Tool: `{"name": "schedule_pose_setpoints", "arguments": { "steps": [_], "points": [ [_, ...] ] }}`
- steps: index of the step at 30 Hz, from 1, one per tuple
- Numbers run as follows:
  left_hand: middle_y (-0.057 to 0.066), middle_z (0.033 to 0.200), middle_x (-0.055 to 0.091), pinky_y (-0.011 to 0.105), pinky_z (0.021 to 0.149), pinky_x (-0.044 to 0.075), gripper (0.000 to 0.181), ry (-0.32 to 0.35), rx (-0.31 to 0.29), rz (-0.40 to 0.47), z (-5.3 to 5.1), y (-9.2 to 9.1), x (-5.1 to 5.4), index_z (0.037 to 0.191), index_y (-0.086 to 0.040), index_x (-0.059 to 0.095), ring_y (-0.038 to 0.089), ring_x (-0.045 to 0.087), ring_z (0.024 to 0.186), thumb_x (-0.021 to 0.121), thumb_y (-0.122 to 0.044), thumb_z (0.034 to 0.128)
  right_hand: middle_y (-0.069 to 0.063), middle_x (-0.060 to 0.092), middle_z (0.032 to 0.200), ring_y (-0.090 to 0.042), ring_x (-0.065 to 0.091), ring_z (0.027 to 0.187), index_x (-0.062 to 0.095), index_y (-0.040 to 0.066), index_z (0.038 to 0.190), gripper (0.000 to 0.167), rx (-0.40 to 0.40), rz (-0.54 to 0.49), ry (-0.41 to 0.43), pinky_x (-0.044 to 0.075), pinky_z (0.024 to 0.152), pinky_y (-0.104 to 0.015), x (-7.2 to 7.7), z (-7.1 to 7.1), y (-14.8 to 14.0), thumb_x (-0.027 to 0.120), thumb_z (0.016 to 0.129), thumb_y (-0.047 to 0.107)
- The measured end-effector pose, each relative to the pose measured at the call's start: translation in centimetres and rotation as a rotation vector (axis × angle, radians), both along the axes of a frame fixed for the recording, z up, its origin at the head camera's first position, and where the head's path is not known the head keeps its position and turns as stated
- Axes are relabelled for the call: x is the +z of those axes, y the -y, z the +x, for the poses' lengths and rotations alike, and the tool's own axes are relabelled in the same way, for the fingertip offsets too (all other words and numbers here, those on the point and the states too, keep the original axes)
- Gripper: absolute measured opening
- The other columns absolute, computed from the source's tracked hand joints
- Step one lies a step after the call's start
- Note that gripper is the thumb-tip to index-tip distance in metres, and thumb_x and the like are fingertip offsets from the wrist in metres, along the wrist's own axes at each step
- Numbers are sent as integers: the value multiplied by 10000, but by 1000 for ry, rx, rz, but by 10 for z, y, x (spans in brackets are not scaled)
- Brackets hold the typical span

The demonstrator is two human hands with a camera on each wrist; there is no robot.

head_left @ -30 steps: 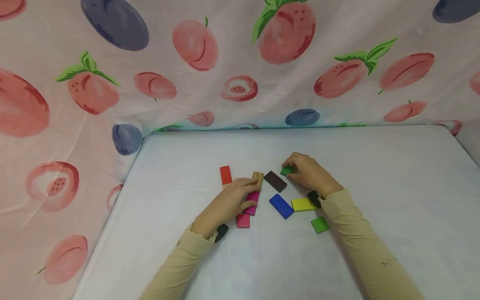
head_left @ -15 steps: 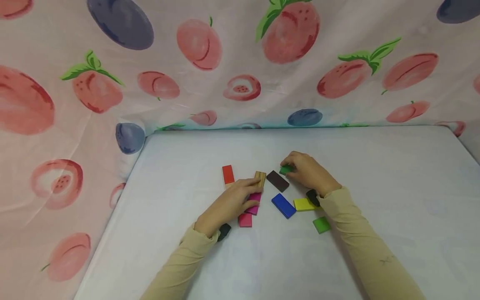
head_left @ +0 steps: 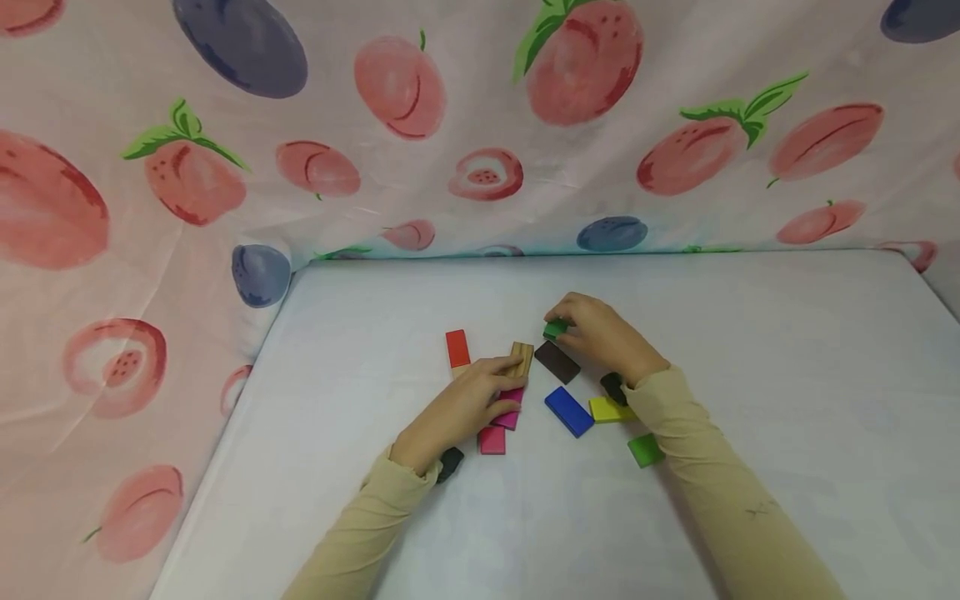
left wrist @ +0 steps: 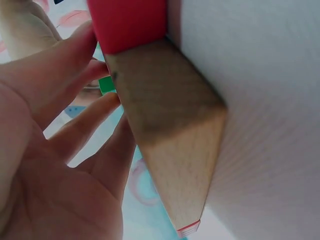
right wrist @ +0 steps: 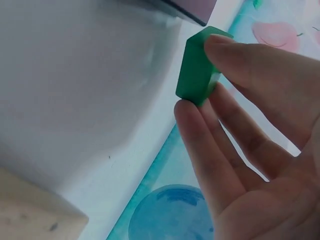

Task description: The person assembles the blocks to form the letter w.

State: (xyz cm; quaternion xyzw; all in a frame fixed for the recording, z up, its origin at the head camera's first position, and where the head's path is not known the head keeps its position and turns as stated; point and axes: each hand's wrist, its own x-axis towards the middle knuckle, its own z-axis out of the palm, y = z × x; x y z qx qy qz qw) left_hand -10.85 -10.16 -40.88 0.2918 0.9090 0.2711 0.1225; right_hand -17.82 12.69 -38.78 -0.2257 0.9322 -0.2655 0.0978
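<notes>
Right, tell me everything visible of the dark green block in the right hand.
The dark green block is small, with flat faces, straight edges and a smooth, evenly coloured surface that looks painted. The thumb and fingers of the right hand pinch it, covering part of it. In the head view it sits just beyond the dark brown block. The wrist view shows it tilted; whether it touches the table is unclear.
</notes>
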Motion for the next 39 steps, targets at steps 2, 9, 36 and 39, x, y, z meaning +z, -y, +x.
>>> {"name": "schedule_pose_setpoints", "arguments": {
  "steps": [2,9,36,39],
  "points": [
    [132,1491,478,373,1094,447,418,3,-1,7,0,0,0,1298,-60,657,290,452,1376,729,-191,908,-176,651,1185,-302,624,1104,682,-37,1190,294,1,-1,0,529,972,-437,0,-1,2,701,902,17],
    [136,1498,471,378,1095,446,405,-4,-3,10,0,-1,0,1287,-50,663,290,457,1375,730,-176,907,-171,657,1193,-309,623,1126,688,-32,1185,276,19,-39,-26,525,982,-443,-1,-3,10,686,914,18],
    [162,1491,472,376,1101,436,399,-11,-19,21,-1,-1,-1,1281,-29,662,298,453,1382,728,-155,907,-167,655,1203,-306,621,1123,687,-23,1179,273,54,-52,-1,529,972,-441,-8,-5,18,691,909,14],
    [159,1494,469,378,1104,434,398,-13,-17,15,-1,-1,-1,1283,-33,662,295,451,1385,725,-160,911,-165,654,1206,-304,620,1123,686,-23,1179,269,56,-52,9,529,971,-440,-7,-4,17,685,912,10]
  ]
}}
